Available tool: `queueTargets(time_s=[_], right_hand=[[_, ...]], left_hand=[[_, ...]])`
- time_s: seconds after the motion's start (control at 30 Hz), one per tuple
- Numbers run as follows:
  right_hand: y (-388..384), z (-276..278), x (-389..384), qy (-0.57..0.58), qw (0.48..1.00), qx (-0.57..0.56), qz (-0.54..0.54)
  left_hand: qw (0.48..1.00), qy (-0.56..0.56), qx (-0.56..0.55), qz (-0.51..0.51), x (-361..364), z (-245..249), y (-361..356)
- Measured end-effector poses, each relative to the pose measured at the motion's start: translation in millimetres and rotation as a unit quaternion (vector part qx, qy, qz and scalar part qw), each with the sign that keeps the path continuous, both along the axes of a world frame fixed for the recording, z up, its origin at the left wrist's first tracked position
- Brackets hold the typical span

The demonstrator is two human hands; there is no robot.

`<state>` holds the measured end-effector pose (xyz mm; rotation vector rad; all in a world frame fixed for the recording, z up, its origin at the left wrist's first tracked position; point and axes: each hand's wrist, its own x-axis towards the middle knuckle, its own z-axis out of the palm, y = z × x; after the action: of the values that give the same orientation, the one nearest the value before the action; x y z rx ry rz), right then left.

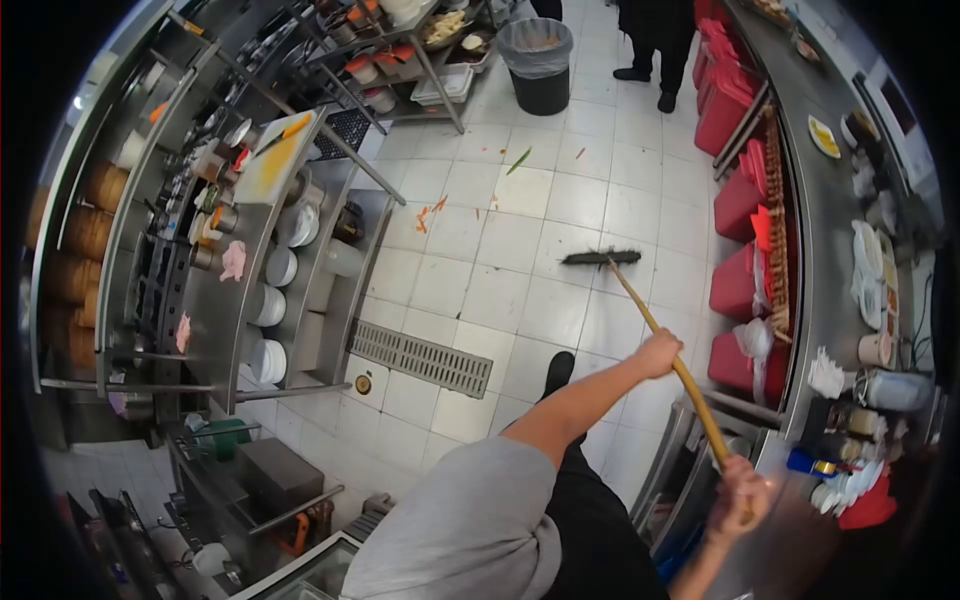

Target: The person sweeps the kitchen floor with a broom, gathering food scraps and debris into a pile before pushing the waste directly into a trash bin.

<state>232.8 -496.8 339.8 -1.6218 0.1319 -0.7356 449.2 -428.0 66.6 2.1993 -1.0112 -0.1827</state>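
A broom with a yellow wooden handle (701, 410) and a dark bristle head (600, 258) slants across the view, its head on the white tiled floor. My left hand (657, 353) is wrapped round the handle partway down. Nearer the handle's upper end, my right hand (742, 497) is closed round it too. Orange scraps (430, 212) and a long green piece (519, 160) lie on the tiles beyond the bristles, apart from them.
Steel shelving with a cutting board (268, 158) and bowls lines the left. A floor grate (420, 358) lies ahead of my foot. Red bins (733, 285) stand under the right counter (830, 200). A lined trash bin (537, 65) and a person in black (655, 45) are at the far end.
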Motion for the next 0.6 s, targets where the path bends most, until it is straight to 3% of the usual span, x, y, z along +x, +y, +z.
queueTargets(time_s=[0.1,0.17,0.27,0.3,0.33,0.37,0.4,0.53,0.57,0.6], right_hand=[[-62,66,-7,0.020,1.000,0.000,-0.001],[-89,122,-6,0.067,0.994,0.028,0.078],[-85,143,9,0.087,0.994,0.041,0.055],[-95,123,-6,0.158,0.985,0.013,-0.071],[-94,112,7,0.172,0.969,-0.170,-0.054],[-60,116,55,0.070,0.997,0.020,0.018],[-52,112,70,0.052,0.998,0.028,0.007],[-76,72,87,0.020,0.999,0.045,0.011],[-84,58,91,0.008,0.999,0.047,0.024],[-93,42,98,-0.015,0.998,0.051,0.025]], left_hand=[[0.989,0.121,-0.059,-0.068,-20,57,-43],[0.974,0.177,-0.053,-0.134,-38,90,-64],[0.937,0.232,-0.043,-0.257,-57,95,-86],[0.923,0.235,-0.041,-0.302,-62,78,-94],[0.919,0.239,-0.041,-0.312,-67,60,-100],[0.910,0.242,-0.087,-0.324,-62,48,-101],[0.904,0.284,-0.076,-0.311,-50,50,-99],[0.929,0.227,-0.134,-0.261,10,9,-103],[0.936,0.213,-0.040,-0.276,34,3,-106],[0.951,0.187,-0.024,-0.245,53,-1,-111]])
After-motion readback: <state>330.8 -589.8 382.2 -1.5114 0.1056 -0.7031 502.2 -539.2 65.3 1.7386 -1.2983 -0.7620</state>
